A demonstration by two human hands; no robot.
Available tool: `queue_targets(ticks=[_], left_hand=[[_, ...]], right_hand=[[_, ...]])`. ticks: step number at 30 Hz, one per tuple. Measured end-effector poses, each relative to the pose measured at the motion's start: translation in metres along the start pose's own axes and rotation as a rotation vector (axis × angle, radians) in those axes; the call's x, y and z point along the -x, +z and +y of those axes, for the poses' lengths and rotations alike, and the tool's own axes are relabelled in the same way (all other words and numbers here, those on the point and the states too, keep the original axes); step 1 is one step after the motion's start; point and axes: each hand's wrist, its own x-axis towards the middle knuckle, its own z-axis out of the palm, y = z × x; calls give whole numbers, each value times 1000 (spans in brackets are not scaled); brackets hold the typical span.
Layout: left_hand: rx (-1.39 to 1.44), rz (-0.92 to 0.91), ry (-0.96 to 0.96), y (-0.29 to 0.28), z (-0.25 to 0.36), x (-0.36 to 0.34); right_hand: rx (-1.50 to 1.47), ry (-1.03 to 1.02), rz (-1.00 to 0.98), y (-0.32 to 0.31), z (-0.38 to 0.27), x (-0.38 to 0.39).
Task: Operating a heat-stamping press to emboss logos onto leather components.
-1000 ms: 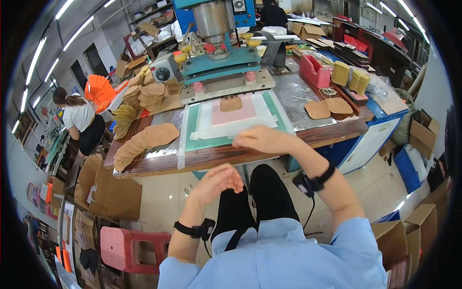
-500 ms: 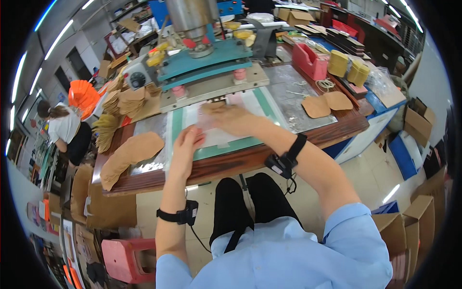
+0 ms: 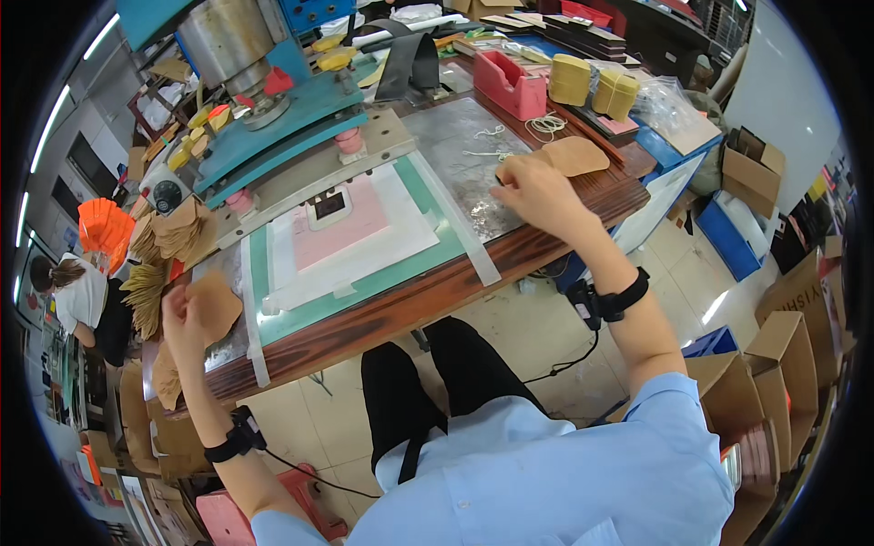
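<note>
The L hand [image 3: 185,318] is at the counter's [image 3: 382,326] L side, by a flat tan piece [image 3: 217,308]. Its fingers are bent in w/ a small gap at most. They look to be at the piece's edge, but can't tell if they pinch it.

The R hand [image 3: 546,197] is out on the R, in front of a tan pad [image 3: 580,156]. Its fingers are curled too, tips tucked down, so can't tell how far open they are or if they hold s/thing.

So tan stuff is on both sides, prob so each hand has some close by. Btwn them, a pink sheet [image 3: 350,238] w/ a dark window [image 3: 329,209] is on a white sheet [image 3: 405,241], on a green mat [image 3: 423,202]. Pale tape [image 3: 471,244] runs down the mat's sides, prob so it can't slide. The blue-green press [image 3: 282,136] is just behind. A pink box [image 3: 508,86] is at the back R, prob to be out of the way.
</note>
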Motion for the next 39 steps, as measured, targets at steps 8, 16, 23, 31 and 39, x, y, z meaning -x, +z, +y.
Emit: queue_targets(ticks=[8,16,23,31,39], left_hand=[[-74,-195,212,70,67,45],[132,-719,144,75,134,69],[-158,-768,366,76,144,52],[-416,-650,651,115,130,71],[-600,-721,484,138,113,32]], right_hand=[[-150,226,-114,-13,26,1],[-416,195,-23,14,-26,-22],[-547,-331,-263,78,-133,-49],[-202,-619,-355,53,-134,-7],[-59,-626,-487,91,-134,-55]])
